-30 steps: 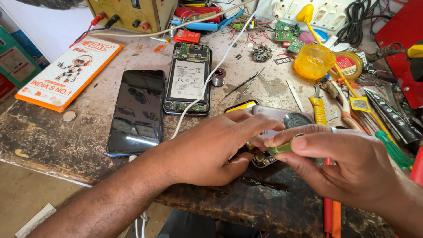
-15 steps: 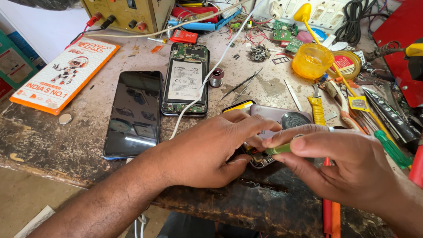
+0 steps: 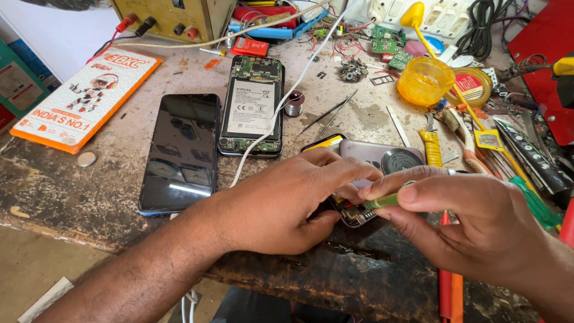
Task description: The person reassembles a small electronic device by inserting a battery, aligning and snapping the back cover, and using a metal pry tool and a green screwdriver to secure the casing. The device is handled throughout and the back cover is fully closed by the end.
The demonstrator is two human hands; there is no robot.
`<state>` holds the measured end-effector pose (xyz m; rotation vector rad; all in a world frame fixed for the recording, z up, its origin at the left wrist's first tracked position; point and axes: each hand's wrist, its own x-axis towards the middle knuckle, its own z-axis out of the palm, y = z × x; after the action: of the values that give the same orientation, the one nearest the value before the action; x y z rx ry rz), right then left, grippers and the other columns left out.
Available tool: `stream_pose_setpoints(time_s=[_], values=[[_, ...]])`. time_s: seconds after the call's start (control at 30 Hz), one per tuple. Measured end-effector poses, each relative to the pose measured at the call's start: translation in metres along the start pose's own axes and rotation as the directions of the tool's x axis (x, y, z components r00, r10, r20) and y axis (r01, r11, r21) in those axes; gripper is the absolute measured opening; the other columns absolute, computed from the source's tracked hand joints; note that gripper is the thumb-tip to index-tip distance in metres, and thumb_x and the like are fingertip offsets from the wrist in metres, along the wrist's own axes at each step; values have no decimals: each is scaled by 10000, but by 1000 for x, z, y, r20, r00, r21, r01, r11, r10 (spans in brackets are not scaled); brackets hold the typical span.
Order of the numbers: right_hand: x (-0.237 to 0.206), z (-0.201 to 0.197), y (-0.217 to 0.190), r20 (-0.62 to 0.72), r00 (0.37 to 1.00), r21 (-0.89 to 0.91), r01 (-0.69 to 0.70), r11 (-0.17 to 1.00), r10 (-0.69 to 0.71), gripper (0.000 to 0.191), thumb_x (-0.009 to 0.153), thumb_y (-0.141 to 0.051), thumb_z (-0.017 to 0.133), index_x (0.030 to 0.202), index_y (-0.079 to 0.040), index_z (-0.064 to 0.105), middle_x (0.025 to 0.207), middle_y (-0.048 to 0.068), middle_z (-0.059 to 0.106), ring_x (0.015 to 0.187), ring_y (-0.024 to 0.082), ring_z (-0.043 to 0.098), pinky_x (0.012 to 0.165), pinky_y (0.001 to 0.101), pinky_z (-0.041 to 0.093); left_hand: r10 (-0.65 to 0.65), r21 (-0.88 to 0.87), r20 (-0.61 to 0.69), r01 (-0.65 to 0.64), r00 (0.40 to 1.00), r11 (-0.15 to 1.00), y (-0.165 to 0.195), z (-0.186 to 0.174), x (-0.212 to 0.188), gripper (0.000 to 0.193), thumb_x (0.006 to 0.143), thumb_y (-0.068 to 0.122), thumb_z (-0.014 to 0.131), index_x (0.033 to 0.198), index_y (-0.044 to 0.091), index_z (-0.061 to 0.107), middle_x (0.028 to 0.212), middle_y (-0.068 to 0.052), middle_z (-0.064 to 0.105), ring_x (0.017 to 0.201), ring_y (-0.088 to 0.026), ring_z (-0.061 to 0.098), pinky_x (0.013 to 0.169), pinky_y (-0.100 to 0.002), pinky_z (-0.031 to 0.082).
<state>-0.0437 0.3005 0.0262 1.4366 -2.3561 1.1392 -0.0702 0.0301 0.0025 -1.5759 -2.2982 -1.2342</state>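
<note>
The left hand [image 3: 281, 203] lies curled over the near end of an opened phone [image 3: 371, 179] at the front edge of the workbench [image 3: 72, 197], fingers pressed down on it to pin it flat. The right hand [image 3: 472, 227] pinches a slim green-handled tool [image 3: 382, 201] between thumb and forefinger, its tip at the exposed board near the phone's bottom corner — the contact point itself is hidden by the fingers. Doing this well likely means keeping the left hand's pressure steady so the phone cannot skate, holding the tool low and light, and working in small moves, since tiny parts there would mar easily. Another opened phone [image 3: 251, 107] and a dark screen panel [image 3: 179, 152] lie well apart.
</note>
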Motion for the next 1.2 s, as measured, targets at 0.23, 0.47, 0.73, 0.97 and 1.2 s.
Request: stream_pose_setpoints(time_s=[0.23, 0.47, 0.73, 0.97, 1.2], values=[[5, 2, -2, -69, 997, -77, 31, 997, -36, 540, 864, -32, 791, 1271, -145, 455, 1044, 87, 771, 1053, 204, 780, 829, 321, 661, 70, 25, -36, -70, 997, 997, -2, -1, 0, 634, 835, 40, 700, 1435, 95, 503, 1276, -86, 728, 1220, -320, 656, 1066, -456, 517], [17, -1, -11, -136, 991, -283, -30, 959, -9, 608, 799, -80, 859, 1259, -107, 461, 1033, 113, 772, 962, 175, 803, 785, 308, 643, 19, -57, -68, -23, 997, 998, -1, -5, 1, 561, 873, 51, 694, 1414, 112, 558, 1191, -68, 750, 1168, -276, 728, 1024, -414, 563], [17, 4, -27, -323, 946, -243, -75, 967, -8, 431, 897, -26, 747, 1200, 41, 447, 1022, 190, 710, 996, 216, 763, 831, 317, 661, 41, 71, -265, -23, 963, 997, -6, -4, 1, 405, 932, 85, 733, 1321, 128, 632, 1228, -101, 745, 1171, -267, 733, 1031, -407, 555], [23, 2, -23, -297, 954, -50, -47, 998, 30, 284, 929, -18, 640, 1136, 33, 452, 996, 182, 714, 973, 236, 751, 809, 318, 670, -153, 181, -282, 209, 947, 961, -14, -10, 17, 387, 921, 213, 695, 1261, 36, 642, 1178, -158, 727, 1128, -326, 692, 976, -479, 510], [18, 1, -16, -291, 955, -150, -98, 984, 51, 321, 904, -2, 669, 1151, 25, 465, 1048, 171, 728, 1033, 197, 740, 823, 275, 631, -480, 477, 150, 362, 864, 801, -11, -56, 70, 733, 720, 420, 842, 1312, 56, 607, 1193, -177, 693, 1127, -322, 667, 939, -418, 524]])
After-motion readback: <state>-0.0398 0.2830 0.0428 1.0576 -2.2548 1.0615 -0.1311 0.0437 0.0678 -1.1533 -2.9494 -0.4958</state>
